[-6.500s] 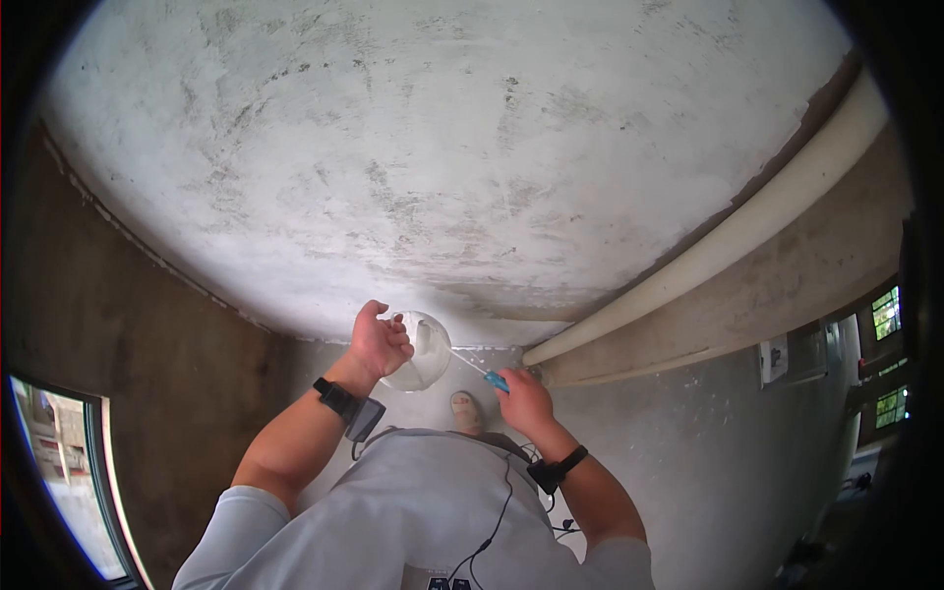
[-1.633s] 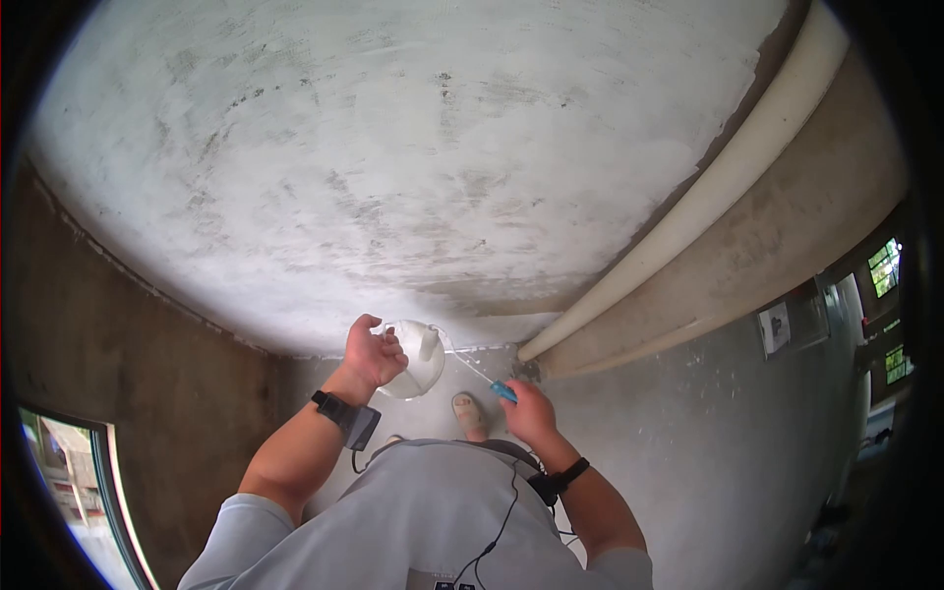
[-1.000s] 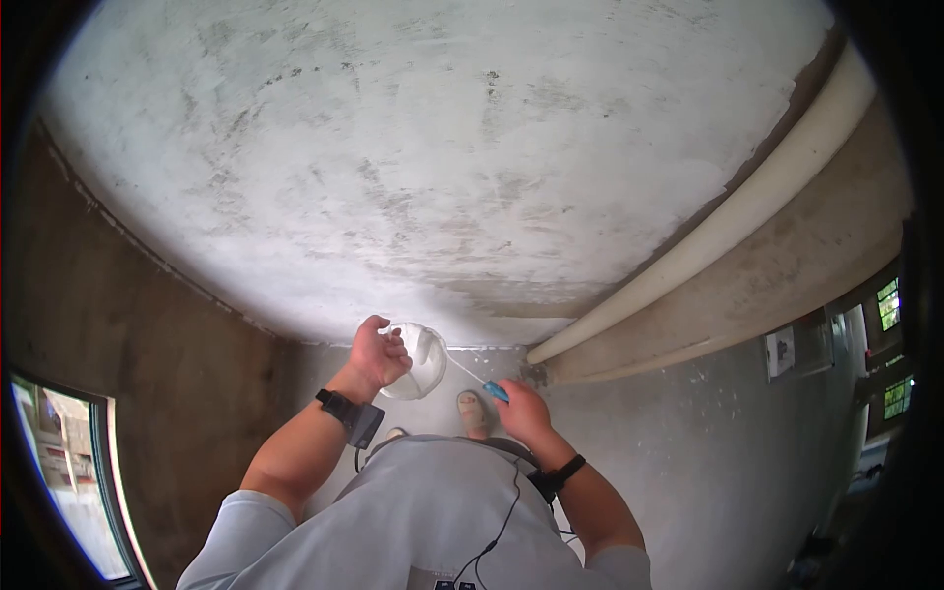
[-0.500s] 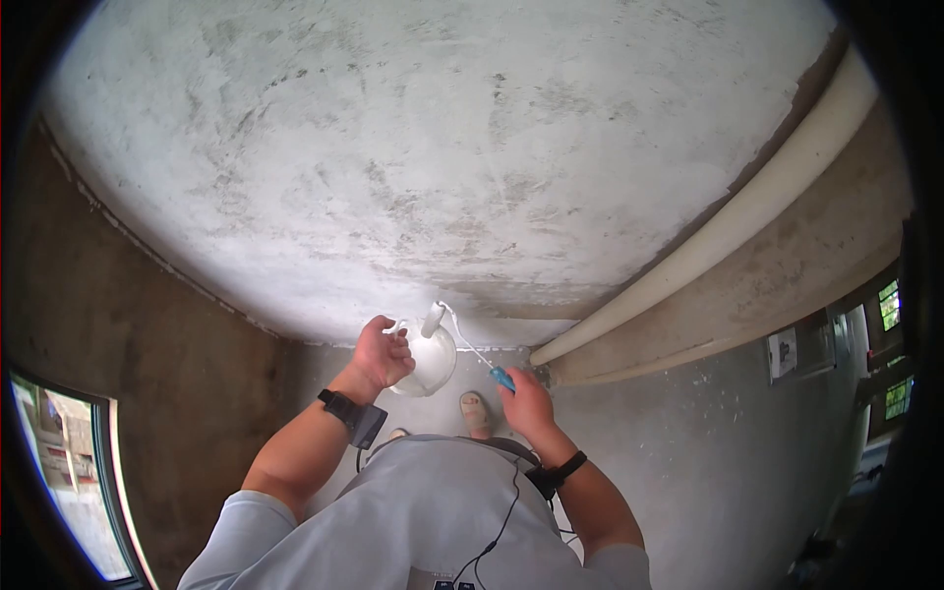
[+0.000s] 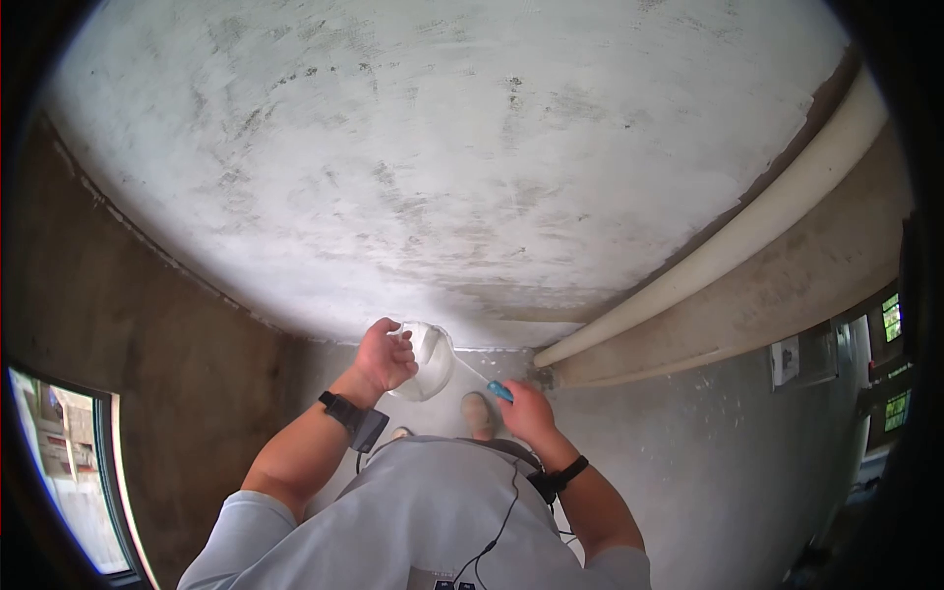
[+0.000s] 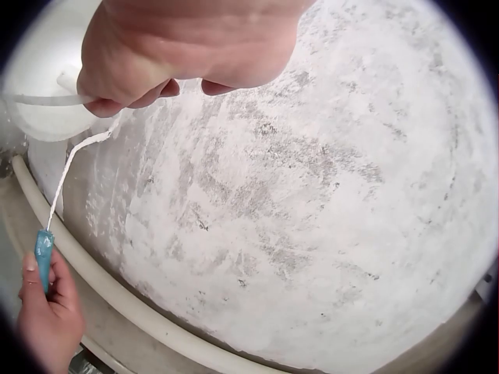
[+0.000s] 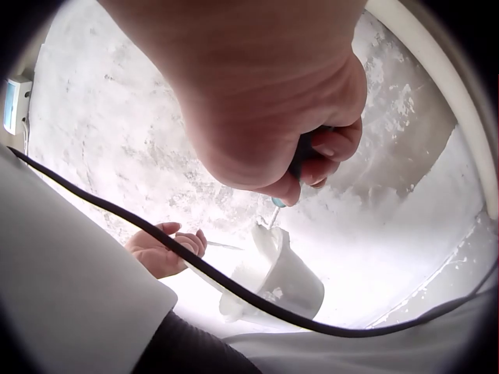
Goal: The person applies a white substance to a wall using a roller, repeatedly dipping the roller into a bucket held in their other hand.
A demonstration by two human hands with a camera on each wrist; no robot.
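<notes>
My left hand (image 5: 384, 360) holds a white paint bucket (image 5: 438, 376) by its handle, fingers curled; the pale bucket handle (image 6: 48, 100) runs into that fist in the left wrist view. In my right hand (image 5: 530, 412) is a paint roller, gripped round its blue handle (image 5: 500, 390). The roller's thin frame (image 6: 65, 170) is coated in white and bends toward the bucket. Its white sleeve sits inside the bucket mouth, partly hidden by the wall. From the right wrist, the bucket (image 7: 300, 287) looks tilted, with white paint on its inside.
A large wall (image 5: 413, 187), patchily painted white, fills the space ahead. A thick pale pipe (image 5: 728, 241) runs along its right edge. Brown wall (image 5: 147, 305) and a window (image 5: 74, 472) are at left. The grey floor (image 5: 688, 442) carries white spatters. A black cable (image 7: 257, 300) crosses the right wrist view.
Half a second ago the roller sleeve stood up over the bucket's rim; now it is lower, inside the bucket. My right hand has come down slightly. The left keeps holding the bucket.
</notes>
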